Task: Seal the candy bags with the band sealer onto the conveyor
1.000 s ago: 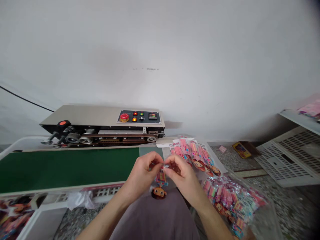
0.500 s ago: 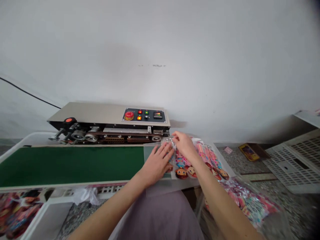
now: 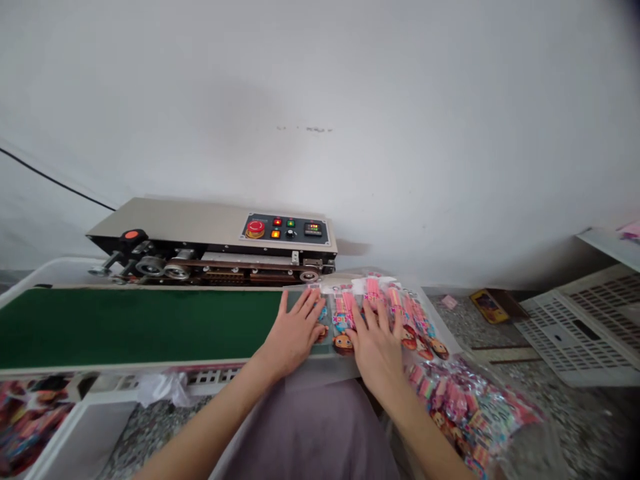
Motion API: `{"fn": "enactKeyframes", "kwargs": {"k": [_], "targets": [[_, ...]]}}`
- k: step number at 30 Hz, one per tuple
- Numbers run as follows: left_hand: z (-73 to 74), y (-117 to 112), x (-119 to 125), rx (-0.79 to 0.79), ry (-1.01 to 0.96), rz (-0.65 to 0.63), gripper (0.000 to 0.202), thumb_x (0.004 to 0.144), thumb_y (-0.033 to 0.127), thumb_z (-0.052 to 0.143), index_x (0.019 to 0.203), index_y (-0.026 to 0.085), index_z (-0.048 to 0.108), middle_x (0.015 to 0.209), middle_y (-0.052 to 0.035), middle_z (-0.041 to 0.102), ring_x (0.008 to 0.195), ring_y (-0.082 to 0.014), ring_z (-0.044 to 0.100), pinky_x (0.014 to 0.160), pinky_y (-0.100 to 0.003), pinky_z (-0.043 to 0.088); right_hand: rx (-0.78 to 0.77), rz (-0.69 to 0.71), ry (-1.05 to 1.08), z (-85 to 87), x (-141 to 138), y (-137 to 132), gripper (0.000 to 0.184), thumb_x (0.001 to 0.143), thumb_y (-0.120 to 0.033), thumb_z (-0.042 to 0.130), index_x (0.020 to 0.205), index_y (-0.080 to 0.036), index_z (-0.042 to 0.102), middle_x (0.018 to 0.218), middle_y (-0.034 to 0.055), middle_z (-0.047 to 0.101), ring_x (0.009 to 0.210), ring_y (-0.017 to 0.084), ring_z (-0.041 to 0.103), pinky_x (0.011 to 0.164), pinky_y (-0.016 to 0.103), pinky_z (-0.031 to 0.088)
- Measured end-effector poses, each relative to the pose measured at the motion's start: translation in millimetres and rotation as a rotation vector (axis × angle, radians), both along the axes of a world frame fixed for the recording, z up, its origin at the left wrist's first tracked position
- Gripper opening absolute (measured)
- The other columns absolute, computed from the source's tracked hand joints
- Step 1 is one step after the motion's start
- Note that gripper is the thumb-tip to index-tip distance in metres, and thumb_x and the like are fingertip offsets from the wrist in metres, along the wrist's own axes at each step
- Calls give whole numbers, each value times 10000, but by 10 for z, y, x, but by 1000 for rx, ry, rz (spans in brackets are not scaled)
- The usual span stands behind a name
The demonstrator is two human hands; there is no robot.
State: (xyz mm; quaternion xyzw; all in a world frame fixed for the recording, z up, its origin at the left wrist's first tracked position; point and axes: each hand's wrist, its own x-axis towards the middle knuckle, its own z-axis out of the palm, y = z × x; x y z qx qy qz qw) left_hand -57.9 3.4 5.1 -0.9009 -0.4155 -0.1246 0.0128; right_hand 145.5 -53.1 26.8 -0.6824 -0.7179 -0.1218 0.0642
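My left hand [image 3: 293, 330] lies with its fingers spread over a clear packet [image 3: 321, 327] at the right end of the green conveyor belt [image 3: 150, 327]. Most of this packet is hidden under the fingers. Beside it, my right hand [image 3: 377, 343] rests flat, fingers apart, on a row of similar packets. One pink-and-blue packet with a cartoon face [image 3: 343, 323] shows between the two hands. More of the row [image 3: 417, 320] fans out to the right of my right hand. Behind the belt stands a band sealer [image 3: 210, 233] with lit buttons and a red emergency stop knob.
A large clear bag full of packets [image 3: 475, 413] sits at the lower right. Beyond it are an open carton [image 3: 495, 307] and a white slatted crate [image 3: 575, 327]. More colourful packets [image 3: 30, 427] lie at the lower left, below the belt.
My right hand has come down from the packets' top edge, its bent fingers now spread flat on the row. My left hand has shifted slightly left, and a packet shows between the hands.
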Motion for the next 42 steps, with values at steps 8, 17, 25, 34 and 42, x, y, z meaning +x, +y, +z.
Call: {"fn": "enactKeyframes", "kwargs": {"k": [8, 17, 25, 34, 42], "targets": [[188, -112, -157, -26, -38, 87, 445, 1041, 302, 356, 1435, 174, 519, 1540, -137, 460, 1447, -298, 395, 1203, -648, 178, -3, -20, 90, 62, -236, 148, 484, 975, -381, 511, 1411, -175, 554, 1437, 171, 565, 1407, 395, 374, 1173, 640, 109], [3, -268, 264, -125, -28, -40, 555, 1069, 388, 217, 1564, 147, 288, 1628, -116, 296, 1521, -271, 235, 1191, -678, 175, -57, 4, 107, 214, -166, 433, 364, 985, -211, 401, 1213, -194, 685, 1344, 134, 612, 1283, 329, 439, 1116, 533, 201], [-10, -285, 277, -113, -27, -11, 553, 1065, 377, 233, 1576, 169, 272, 1625, -116, 299, 1518, -287, 242, 1186, -692, 165, -161, 105, 204, 248, -171, 803, 314, 954, -173, 469, 1097, -248, 738, 1149, 73, 658, 1109, 240, 520, 901, 350, 351], [39, -297, 298, -142, 5, 5, 532, 1062, 350, 248, 1561, 176, 310, 1626, -111, 300, 1515, -290, 251, 1175, -705, 180, -182, 93, 230, 270, -177, 846, 328, 925, -151, 500, 1097, -281, 748, 1145, 59, 655, 1114, 222, 537, 911, 324, 369], [51, -246, 321, -64, -11, -33, 521, 1040, 250, 263, 1544, 140, 338, 1631, -116, 296, 1515, -287, 247, 1185, -682, 190, -6, -53, 152, 262, -60, 189, 476, 944, -128, 397, 1378, -147, 590, 1378, 148, 601, 1337, 312, 430, 1132, 463, 273]]}}
